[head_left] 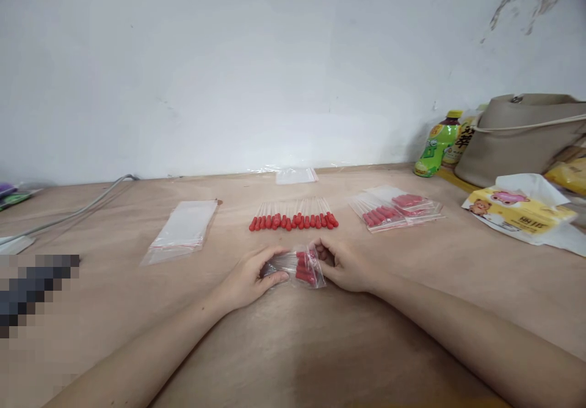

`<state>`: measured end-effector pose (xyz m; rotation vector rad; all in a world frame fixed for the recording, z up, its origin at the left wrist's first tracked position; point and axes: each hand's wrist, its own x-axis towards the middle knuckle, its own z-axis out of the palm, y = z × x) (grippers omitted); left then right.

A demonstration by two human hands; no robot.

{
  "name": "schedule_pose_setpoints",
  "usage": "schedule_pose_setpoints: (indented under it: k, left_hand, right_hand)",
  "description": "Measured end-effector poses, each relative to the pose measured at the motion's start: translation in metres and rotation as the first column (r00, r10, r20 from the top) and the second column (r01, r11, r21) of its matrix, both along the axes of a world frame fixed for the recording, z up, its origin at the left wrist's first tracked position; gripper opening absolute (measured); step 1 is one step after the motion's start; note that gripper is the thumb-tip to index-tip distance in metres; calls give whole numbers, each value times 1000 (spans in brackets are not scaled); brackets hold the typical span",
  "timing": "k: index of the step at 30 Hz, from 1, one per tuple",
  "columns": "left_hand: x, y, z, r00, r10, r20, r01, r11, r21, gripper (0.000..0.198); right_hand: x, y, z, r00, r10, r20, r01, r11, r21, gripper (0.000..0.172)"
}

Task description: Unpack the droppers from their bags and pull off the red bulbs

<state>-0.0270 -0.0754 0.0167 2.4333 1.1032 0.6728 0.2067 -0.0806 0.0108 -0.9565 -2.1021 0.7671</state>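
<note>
A clear zip bag (278,265) with several red-bulbed droppers (304,269) inside lies sideways between my hands, low over the table. My left hand (253,278) is closed round its left part, over the clear tubes, thumb in front and fingers behind. At the bag's right end, by the red bulbs, the fingers of my right hand (342,265) are curled and pinch the plastic edge. Just beyond lies a row of loose droppers (293,220), red bulbs towards me and clear tubes pointing away.
To the left lies a stack of flat zip bags (183,225); another bag (295,176) is near the wall. Filled bags (394,209) overlap on the right. Farther right are a tissue pack (517,212), a green bottle (437,145) and a beige bag (517,139). A cable (86,203) runs left.
</note>
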Motion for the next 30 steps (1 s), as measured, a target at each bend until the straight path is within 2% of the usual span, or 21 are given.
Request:
schedule_pose_setpoints:
  k: [4, 9, 16, 19, 23, 27, 30]
  left_hand:
    - [1, 1, 1, 1000, -1, -2, 1, 1000, -11, 39]
    - [1, -1, 3, 1000, 17, -8, -17, 999, -33, 38]
    - [0, 0, 2, 1000, 28, -1, -28, 999, -24, 38]
    - [0, 1, 2, 999, 50, 8, -49, 999, -17, 36]
    - [-1, 2, 0, 997, 81, 19, -81, 997, 7, 38]
    - [-2, 4, -4, 995, 104, -3, -103, 995, 13, 38]
    - [-2, 5, -5, 992, 125, -9, -125, 992, 18, 39]
  right_hand:
    - [1, -3, 1, 994, -73, 80, 64, 991, 115, 13]
    - [-1, 0, -6, 997, -65, -30, 64, 998, -25, 11]
    - [6, 4, -7, 981, -93, -169, 82, 994, -71, 12]
    - [18, 12, 0, 972, -102, -210, 78, 990, -120, 18]
    - [49, 31, 24, 954, -119, -275, 62, 977, -205, 30]
    - [82, 47, 44, 920, -252, -300, 186, 955, -231, 35]
    - [91, 55, 38, 824, -400, -402, 367, 916, -160, 35]
